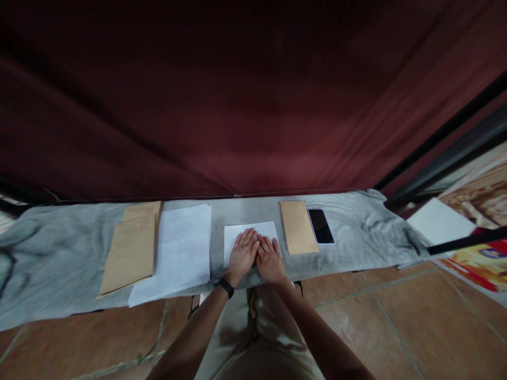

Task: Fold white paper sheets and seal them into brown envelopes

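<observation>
Both hands, left hand and right hand, lie flat with fingers spread on the paper at the worktop centre, gripping nothing. Envelope at 3 o'clock. The paper looks light, limp, easily creased; best lifted by an edge.

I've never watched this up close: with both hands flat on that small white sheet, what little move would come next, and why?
Probably sliding the hands apart along the white sheet to press its crease. The left hand and right hand lie flat, side by side, on it, it looks already folded smaller than the white paper stack, and a brown envelope lies just right of it.
</observation>
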Tool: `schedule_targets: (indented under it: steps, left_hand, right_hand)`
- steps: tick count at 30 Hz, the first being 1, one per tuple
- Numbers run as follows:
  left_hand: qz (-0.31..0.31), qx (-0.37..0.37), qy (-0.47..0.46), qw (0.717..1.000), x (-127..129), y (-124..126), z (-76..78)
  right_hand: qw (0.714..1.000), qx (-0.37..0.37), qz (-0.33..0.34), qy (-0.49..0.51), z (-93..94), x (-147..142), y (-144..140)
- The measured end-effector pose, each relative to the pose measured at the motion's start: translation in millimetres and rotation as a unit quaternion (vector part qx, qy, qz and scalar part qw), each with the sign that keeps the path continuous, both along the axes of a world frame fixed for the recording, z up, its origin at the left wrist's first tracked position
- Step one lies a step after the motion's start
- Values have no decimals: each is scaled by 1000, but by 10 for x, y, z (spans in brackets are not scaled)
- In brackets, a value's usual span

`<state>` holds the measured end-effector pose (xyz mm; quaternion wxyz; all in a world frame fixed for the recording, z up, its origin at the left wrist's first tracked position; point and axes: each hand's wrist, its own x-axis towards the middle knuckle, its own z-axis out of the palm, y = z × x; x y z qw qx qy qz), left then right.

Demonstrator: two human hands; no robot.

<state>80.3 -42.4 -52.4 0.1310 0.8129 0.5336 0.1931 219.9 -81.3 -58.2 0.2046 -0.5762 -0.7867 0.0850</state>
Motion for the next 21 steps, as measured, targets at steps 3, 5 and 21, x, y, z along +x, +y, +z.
schedule_targets:
  steps: [3, 5, 21]
  left_hand:
    - [6, 16, 20, 1000, -14, 60, 1]
    - [11, 23, 31, 999, -5, 81, -10]
    - [57, 43, 51, 996, -249, -205, 1]
  right_hand:
    - [1000, -1, -11, 17, -39, 17, 7]
    - [1000, 0, -21, 20, -63, 24, 18]
    - [996, 23, -61, 55, -88, 1, 58]
